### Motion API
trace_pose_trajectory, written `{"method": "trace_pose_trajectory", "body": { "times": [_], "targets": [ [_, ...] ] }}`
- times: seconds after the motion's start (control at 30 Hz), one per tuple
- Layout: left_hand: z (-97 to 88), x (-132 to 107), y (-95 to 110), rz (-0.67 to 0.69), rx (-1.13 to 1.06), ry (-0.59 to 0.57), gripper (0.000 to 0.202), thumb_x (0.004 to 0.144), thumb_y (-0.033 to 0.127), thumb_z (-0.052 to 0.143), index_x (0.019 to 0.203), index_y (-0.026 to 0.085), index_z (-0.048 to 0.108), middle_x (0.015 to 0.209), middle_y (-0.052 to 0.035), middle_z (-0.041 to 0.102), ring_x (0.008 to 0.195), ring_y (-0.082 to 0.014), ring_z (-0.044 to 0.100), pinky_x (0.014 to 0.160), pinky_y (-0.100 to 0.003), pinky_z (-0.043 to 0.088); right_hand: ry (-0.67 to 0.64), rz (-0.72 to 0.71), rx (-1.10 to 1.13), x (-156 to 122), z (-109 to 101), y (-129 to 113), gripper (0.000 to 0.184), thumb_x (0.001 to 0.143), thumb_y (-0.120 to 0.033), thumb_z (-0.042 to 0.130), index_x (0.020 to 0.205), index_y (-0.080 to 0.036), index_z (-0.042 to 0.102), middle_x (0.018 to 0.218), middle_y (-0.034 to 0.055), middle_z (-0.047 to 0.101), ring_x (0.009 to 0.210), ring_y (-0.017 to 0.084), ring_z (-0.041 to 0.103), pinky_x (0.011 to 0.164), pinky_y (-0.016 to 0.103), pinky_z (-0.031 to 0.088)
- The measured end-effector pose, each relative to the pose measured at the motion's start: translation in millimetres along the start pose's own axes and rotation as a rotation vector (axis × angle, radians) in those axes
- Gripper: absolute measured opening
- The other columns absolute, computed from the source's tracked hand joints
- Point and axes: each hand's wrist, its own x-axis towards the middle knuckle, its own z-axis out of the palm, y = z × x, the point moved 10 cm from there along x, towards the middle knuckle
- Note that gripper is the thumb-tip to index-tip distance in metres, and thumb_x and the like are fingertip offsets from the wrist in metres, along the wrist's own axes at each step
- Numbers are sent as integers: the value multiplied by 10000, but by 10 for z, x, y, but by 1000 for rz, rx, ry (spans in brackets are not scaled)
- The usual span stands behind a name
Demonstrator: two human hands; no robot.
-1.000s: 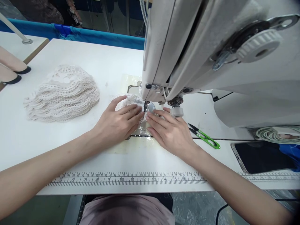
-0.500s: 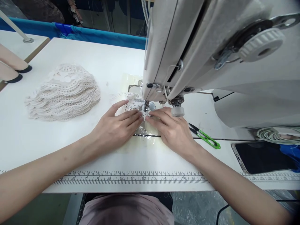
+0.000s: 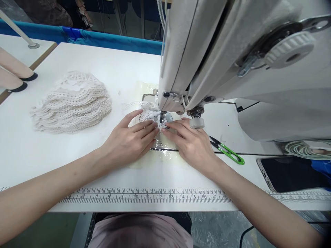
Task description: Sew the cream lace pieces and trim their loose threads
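Note:
A small piece of white lace lies under the presser foot of a sewing machine. My left hand rests on the lace, left of the foot, its fingers stretched flat and its thumb spread away. On the other side, my right hand has thumb and forefinger close together at the lace's near edge, beside the foot. Fingers cover part of the lace. A pile of white lace pieces sits to the left, touched by neither hand.
Green-handled thread snips lie right of my right hand. Farther right are a phone and a coiled cable. A printed ruler runs along the table's front edge. The machine head overhangs the work.
The whole view has shifted slightly to the right. Both hands keep nearly the same place on the lace; the lace by the foot looks only slightly different.

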Motion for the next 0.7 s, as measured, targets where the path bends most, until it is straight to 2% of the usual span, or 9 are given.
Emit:
{"method": "trace_pose_trajectory", "body": {
  "times": [0.2,0.33,0.5,0.7],
  "targets": [
    [52,36,-43,-20,-14,-60,253,985,202,504,1175,131,655,1137,-70,748,1087,-199,697,1100,-528,440,-31,15,-17,29,37,28,430,863,36,492,1184,-159,701,1163,93,730,1048,230,639,939,418,511],
    [49,31,-54,-34,-28,-72,267,983,208,507,1185,118,656,1165,-86,738,1112,-223,687,1121,-540,406,-63,32,-10,34,64,44,463,867,35,479,1217,-189,685,1195,80,721,1087,234,625,942,431,510],
    [5,2,-21,-29,-13,-71,263,985,213,507,1171,115,666,1158,-77,740,1099,-219,693,1071,-525,459,-39,16,1,24,43,17,455,881,35,472,1212,-194,683,1173,68,725,1079,214,623,955,416,500],
    [-3,8,-19,-37,-35,-75,251,981,213,523,1157,104,665,1144,-86,745,1087,-227,700,1067,-541,455,-22,2,-30,23,33,3,413,892,20,479,1192,-173,687,1146,72,730,1066,210,619,954,402,494]
  ]
}}
